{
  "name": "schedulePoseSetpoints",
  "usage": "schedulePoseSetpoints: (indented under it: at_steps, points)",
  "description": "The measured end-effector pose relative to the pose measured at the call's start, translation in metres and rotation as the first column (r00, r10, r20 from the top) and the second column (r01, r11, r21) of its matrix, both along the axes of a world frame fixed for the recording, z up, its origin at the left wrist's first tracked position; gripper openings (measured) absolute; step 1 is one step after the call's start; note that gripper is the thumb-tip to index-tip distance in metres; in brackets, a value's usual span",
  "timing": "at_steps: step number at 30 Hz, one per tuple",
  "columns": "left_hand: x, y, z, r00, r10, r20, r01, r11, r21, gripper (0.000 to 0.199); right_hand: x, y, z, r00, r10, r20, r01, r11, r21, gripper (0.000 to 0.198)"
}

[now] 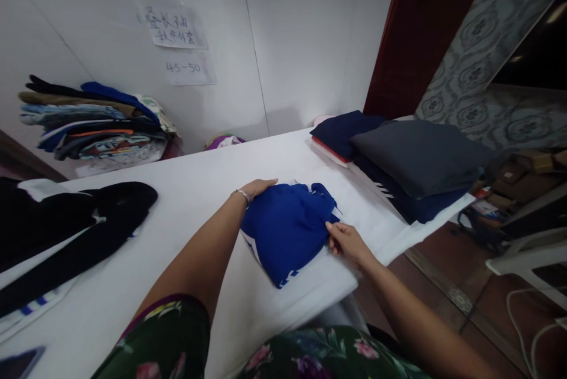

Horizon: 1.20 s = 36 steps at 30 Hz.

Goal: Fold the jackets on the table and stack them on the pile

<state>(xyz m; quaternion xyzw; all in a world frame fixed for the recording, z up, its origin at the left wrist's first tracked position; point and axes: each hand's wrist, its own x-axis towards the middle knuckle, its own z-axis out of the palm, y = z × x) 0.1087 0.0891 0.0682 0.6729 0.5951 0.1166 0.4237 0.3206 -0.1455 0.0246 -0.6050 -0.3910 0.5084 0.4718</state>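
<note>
A blue garment [287, 222] with white parts lies bunched and partly folded on the white table. My left hand [259, 188], with a bracelet at its wrist, rests against the garment's far left edge. Its visible fingers are stretched out along the cloth; the rest are hidden. On the near right side, my right hand [348, 240] pinches the garment's edge between thumb and fingers. Small white marks show at the garment's near corner, and a loose bit of blue cloth sticks up at its far right.
Black and white clothing [88, 225] is spread at the left. Folded dark clothes [420, 154] are stacked at the right edge of the white table [177, 261]. Another clothes pile [101, 119] stands by the wall, beneath handwritten paper signs [177, 28]. A white plastic stool [527, 267] stands right.
</note>
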Motion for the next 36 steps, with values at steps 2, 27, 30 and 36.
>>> schedulePoseSetpoints:
  at_steps: [2,27,30,36]
  points:
    - [0.004,0.005,0.002,0.999,-0.012,-0.041,0.012,1.000,-0.014,0.055,0.004,0.005,0.004,0.999,-0.050,0.003,0.049,0.998,0.032,0.048]
    - [0.028,0.007,-0.010,0.985,-0.061,0.163,-0.017,0.897,0.442,0.026,0.010,0.021,-0.003,0.973,-0.211,0.090,0.200,0.973,0.118,0.040]
    - [0.003,-0.006,0.012,0.987,-0.056,0.153,-0.026,0.871,0.490,0.030,0.002,0.010,0.012,0.946,-0.274,0.174,0.193,0.906,0.376,0.031]
    - [-0.024,-0.054,0.005,0.992,-0.127,-0.018,0.113,0.802,0.586,0.038,-0.033,0.011,0.052,0.768,-0.193,0.611,-0.326,0.702,0.633,0.027]
